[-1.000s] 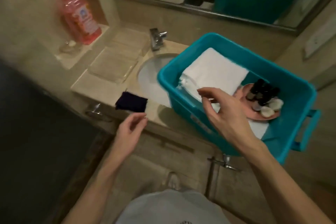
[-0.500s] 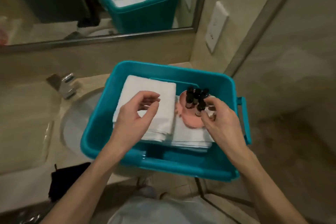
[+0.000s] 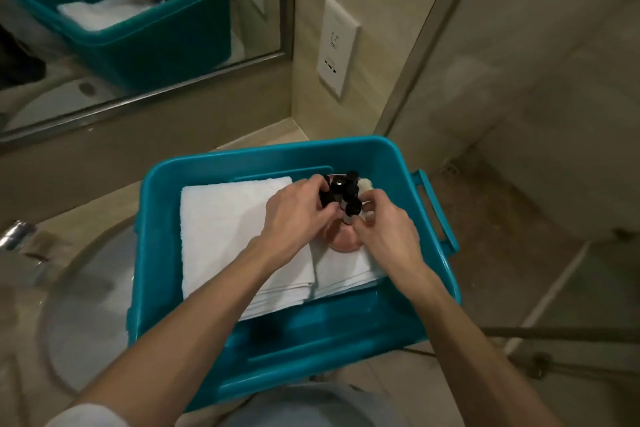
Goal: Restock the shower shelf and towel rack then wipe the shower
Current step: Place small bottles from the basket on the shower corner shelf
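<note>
A teal plastic bin sits on the vanity over the sink. Inside lie folded white towels, and on them a pink dish with several small black-capped bottles and pale round soaps. My left hand curls its fingers round the bottles on the left side of the cluster. On the right side, my right hand pinches a bottle near the dish. Both hands hide most of the dish.
A mirror on the back wall reflects the bin and a hand. A white wall socket is on the right wall. The sink basin and chrome tap lie left of the bin. A glass shower wall stands on the right.
Both hands moved from above the towels onto the bottle cluster on the pink dish and closed round bottles. The view shifted right, away from the counter's left end.
</note>
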{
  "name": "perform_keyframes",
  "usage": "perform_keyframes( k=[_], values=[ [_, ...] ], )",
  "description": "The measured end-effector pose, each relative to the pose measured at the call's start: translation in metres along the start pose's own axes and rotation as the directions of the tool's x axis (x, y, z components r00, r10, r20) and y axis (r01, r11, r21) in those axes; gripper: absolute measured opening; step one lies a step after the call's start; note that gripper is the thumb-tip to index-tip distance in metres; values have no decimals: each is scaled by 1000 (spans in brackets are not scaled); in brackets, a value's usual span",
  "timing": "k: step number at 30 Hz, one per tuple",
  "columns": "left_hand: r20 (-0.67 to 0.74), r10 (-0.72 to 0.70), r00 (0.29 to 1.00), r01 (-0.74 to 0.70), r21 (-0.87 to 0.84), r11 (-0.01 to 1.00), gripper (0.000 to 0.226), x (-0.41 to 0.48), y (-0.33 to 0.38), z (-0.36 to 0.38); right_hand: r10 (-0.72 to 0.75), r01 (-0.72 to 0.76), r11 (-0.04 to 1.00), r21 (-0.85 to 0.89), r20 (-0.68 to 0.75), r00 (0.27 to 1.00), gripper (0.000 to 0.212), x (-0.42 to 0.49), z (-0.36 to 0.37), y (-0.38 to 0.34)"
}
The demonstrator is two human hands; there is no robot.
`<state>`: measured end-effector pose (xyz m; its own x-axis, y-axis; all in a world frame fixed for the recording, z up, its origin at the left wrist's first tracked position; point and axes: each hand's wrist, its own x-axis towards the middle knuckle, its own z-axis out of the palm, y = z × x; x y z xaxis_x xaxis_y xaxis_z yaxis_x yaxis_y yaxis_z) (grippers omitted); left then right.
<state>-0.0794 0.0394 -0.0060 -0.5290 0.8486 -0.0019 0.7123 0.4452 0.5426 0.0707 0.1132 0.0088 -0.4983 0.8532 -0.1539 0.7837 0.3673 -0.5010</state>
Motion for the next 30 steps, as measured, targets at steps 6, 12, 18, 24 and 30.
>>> perform_keyframes(
  k=[6, 12, 18, 24, 30],
  values=[
    [-57, 20, 998, -26, -94, 995, 25, 4, 0, 18, 40, -41, 999, -1, -77, 996, 25, 7, 8, 0],
    [-16, 21, 1000, -22, -98, 995, 26, 10, -7, 26, 6, -14, 994, -107, -68, 998, 27, 16, 18, -5],
    [96, -3, 995, 29, -270, 962, 22, 12, -13, 19, 79, -78, 997, 11, -58, 995, 25, 8, 14, 0],
    [213, -77, 974, 219, -797, 563, 20, 8, -6, -16, 174, -104, 773, 625, -51, 983, 20, -11, -16, 0],
    [322, 14, 947, 307, -915, 261, 17, -2, 19, -39, 298, -129, 415, 900, 0, 954, 15, -47, -46, -2]
  ],
)
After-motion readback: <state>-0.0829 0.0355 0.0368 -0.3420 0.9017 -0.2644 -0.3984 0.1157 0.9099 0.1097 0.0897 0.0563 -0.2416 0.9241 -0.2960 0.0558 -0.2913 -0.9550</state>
